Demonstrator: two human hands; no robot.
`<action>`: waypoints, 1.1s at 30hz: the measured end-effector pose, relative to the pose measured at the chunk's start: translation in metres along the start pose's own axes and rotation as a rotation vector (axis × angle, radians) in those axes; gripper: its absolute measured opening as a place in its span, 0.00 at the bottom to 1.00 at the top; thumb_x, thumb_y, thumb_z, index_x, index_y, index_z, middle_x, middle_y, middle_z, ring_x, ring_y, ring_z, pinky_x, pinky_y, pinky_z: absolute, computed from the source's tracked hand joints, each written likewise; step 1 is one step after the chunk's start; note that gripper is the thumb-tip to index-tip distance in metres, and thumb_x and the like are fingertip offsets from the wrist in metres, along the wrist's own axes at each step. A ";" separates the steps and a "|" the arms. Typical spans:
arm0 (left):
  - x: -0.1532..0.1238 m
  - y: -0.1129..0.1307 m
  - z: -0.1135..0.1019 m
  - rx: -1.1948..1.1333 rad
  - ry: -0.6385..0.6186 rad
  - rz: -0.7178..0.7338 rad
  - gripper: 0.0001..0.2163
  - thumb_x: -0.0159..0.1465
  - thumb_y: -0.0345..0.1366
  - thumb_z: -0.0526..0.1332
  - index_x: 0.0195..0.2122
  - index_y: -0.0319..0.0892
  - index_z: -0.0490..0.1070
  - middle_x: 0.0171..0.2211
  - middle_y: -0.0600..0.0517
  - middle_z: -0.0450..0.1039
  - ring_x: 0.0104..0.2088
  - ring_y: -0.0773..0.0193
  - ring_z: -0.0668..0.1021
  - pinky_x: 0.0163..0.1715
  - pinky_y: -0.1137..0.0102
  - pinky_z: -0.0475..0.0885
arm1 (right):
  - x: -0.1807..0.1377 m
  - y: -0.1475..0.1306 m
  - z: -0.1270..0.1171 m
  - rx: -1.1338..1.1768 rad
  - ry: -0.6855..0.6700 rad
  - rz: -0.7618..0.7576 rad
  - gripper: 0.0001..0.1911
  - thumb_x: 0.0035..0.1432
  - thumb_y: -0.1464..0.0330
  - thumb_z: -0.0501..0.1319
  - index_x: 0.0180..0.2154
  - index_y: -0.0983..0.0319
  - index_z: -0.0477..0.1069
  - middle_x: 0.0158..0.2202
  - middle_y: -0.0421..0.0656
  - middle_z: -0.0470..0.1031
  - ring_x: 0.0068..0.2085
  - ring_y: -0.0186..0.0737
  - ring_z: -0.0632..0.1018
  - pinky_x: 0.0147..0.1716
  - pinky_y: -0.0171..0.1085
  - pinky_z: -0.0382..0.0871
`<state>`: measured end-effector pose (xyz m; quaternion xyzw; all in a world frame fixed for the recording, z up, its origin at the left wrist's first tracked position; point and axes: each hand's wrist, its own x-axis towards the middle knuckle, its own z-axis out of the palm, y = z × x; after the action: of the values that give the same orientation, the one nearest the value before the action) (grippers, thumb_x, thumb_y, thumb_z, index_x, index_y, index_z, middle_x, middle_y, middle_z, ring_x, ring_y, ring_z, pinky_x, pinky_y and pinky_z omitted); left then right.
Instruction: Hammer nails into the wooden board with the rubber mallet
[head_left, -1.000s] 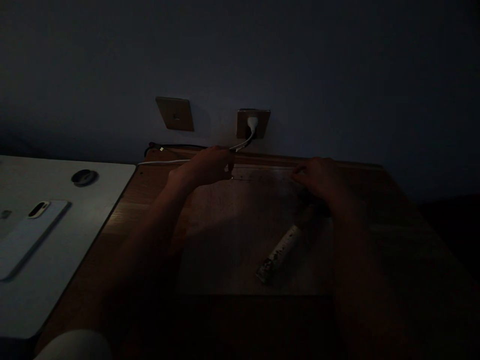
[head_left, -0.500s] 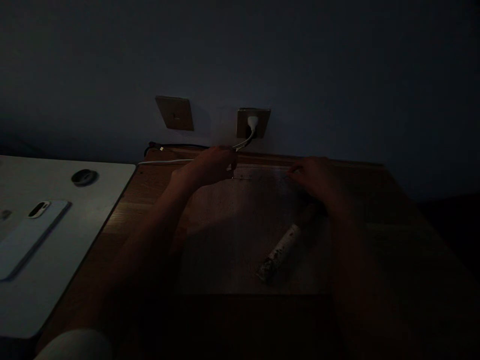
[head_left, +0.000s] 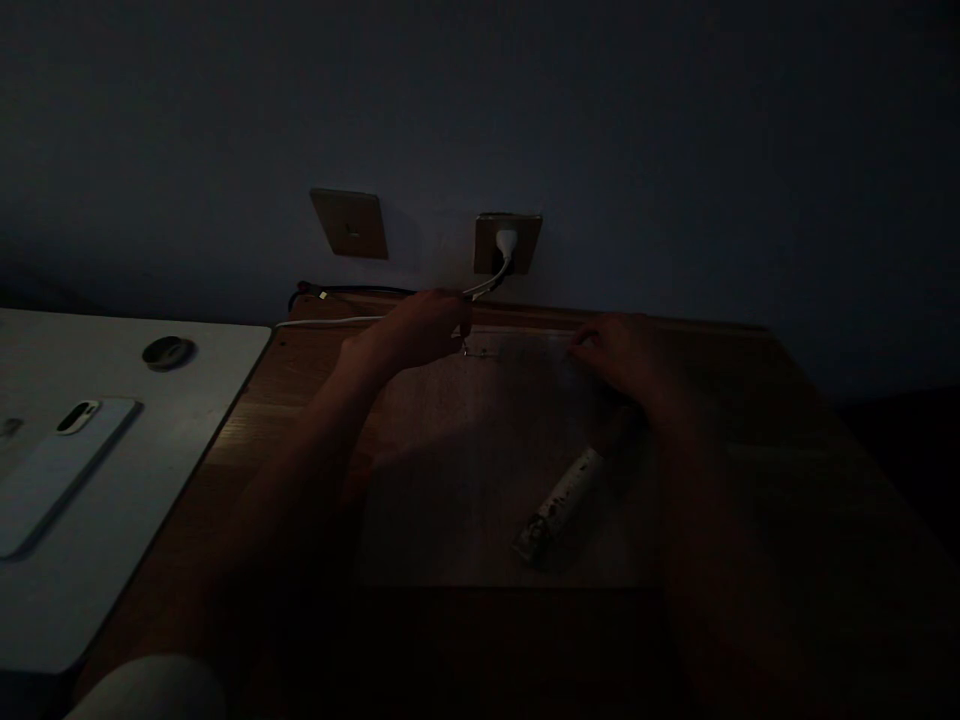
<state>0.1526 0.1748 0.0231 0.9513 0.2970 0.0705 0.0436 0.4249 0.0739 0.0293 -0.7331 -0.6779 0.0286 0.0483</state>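
Dim light hides much detail. My left hand [head_left: 420, 330] is at the back edge of a pale sheet or board [head_left: 427, 510], its fingers bent down and closed. By its fingertips lies a small thin shiny piece [head_left: 481, 353], too small to name. Farther right, my right hand [head_left: 619, 350] has thumb and fingers drawn together over the sheet's back edge; what they hold, if anything, is hidden. Below it, a tool with a chipped white handle [head_left: 562, 500] lies slanted on the sheet, its far end dark and partly behind my right wrist.
The sheet lies on a wooden tabletop [head_left: 255, 430] against the wall. A white plug [head_left: 506, 243] with cables sits in a wall socket [head_left: 484, 245], beside another wall plate [head_left: 351, 225]. At left, a white table [head_left: 97, 520] bears a phone [head_left: 67, 470] and a round dark object [head_left: 166, 352].
Both hands stay nearly in place. The right fingertips have shifted slightly left, and the small shiny piece shows a little more clearly beside my left fingers.
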 end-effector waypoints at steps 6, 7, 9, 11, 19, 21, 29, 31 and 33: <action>0.000 0.001 -0.001 -0.001 -0.033 0.004 0.07 0.63 0.30 0.64 0.42 0.40 0.79 0.45 0.47 0.79 0.44 0.58 0.79 0.42 0.68 0.70 | 0.000 0.000 -0.002 -0.001 -0.007 -0.005 0.08 0.62 0.70 0.64 0.36 0.60 0.83 0.37 0.51 0.84 0.40 0.52 0.82 0.38 0.42 0.70; 0.000 0.002 -0.001 -0.004 -0.028 0.007 0.07 0.63 0.30 0.64 0.42 0.41 0.79 0.46 0.47 0.79 0.44 0.59 0.79 0.42 0.68 0.70 | 0.000 0.000 -0.002 0.001 -0.008 -0.009 0.08 0.62 0.70 0.64 0.36 0.60 0.83 0.38 0.52 0.84 0.40 0.52 0.82 0.38 0.42 0.70; 0.000 0.002 -0.002 -0.012 0.000 0.015 0.07 0.63 0.29 0.64 0.41 0.41 0.79 0.46 0.47 0.79 0.44 0.59 0.80 0.43 0.69 0.70 | -0.001 -0.001 -0.003 0.005 -0.015 -0.001 0.08 0.62 0.70 0.63 0.35 0.60 0.83 0.39 0.51 0.84 0.41 0.52 0.82 0.39 0.42 0.70; 0.000 0.001 -0.002 -0.016 0.023 0.024 0.07 0.63 0.29 0.63 0.42 0.41 0.79 0.46 0.47 0.79 0.45 0.59 0.80 0.44 0.68 0.70 | -0.001 -0.002 -0.004 0.003 -0.023 0.014 0.08 0.62 0.71 0.63 0.36 0.60 0.83 0.40 0.52 0.84 0.42 0.53 0.82 0.39 0.42 0.71; 0.002 0.008 -0.001 0.004 -0.026 -0.005 0.07 0.63 0.29 0.63 0.42 0.40 0.79 0.45 0.46 0.79 0.43 0.59 0.80 0.42 0.68 0.70 | -0.001 -0.003 -0.006 -0.032 -0.026 0.014 0.08 0.63 0.69 0.63 0.37 0.60 0.83 0.37 0.51 0.83 0.39 0.51 0.81 0.38 0.42 0.70; 0.003 0.009 -0.001 -0.003 -0.028 0.005 0.07 0.63 0.28 0.63 0.41 0.40 0.79 0.45 0.47 0.80 0.42 0.60 0.80 0.41 0.69 0.70 | 0.000 -0.003 -0.004 -0.016 -0.018 0.015 0.08 0.62 0.69 0.64 0.37 0.60 0.82 0.36 0.50 0.83 0.37 0.50 0.81 0.37 0.41 0.69; 0.004 0.009 0.003 -0.110 -0.033 0.012 0.08 0.60 0.27 0.63 0.39 0.41 0.78 0.38 0.50 0.81 0.34 0.64 0.79 0.33 0.71 0.67 | -0.001 -0.002 0.003 0.086 -0.003 -0.029 0.07 0.62 0.72 0.63 0.37 0.60 0.81 0.37 0.48 0.84 0.37 0.46 0.82 0.37 0.39 0.69; 0.004 0.009 0.004 -0.120 -0.030 0.009 0.09 0.59 0.25 0.62 0.39 0.41 0.78 0.37 0.51 0.81 0.33 0.64 0.78 0.33 0.71 0.67 | -0.001 -0.001 0.003 0.094 -0.014 -0.033 0.08 0.63 0.72 0.62 0.38 0.60 0.81 0.38 0.48 0.84 0.39 0.46 0.82 0.39 0.39 0.70; 0.005 0.009 0.006 -0.129 -0.023 0.016 0.10 0.59 0.23 0.60 0.38 0.41 0.78 0.37 0.51 0.81 0.33 0.64 0.78 0.33 0.71 0.67 | -0.001 0.000 0.003 0.096 -0.024 -0.038 0.08 0.63 0.71 0.62 0.39 0.60 0.81 0.40 0.48 0.84 0.40 0.47 0.82 0.40 0.39 0.70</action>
<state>0.1623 0.1699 0.0190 0.9495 0.2837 0.0791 0.1078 0.4247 0.0728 0.0259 -0.7165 -0.6900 0.0689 0.0757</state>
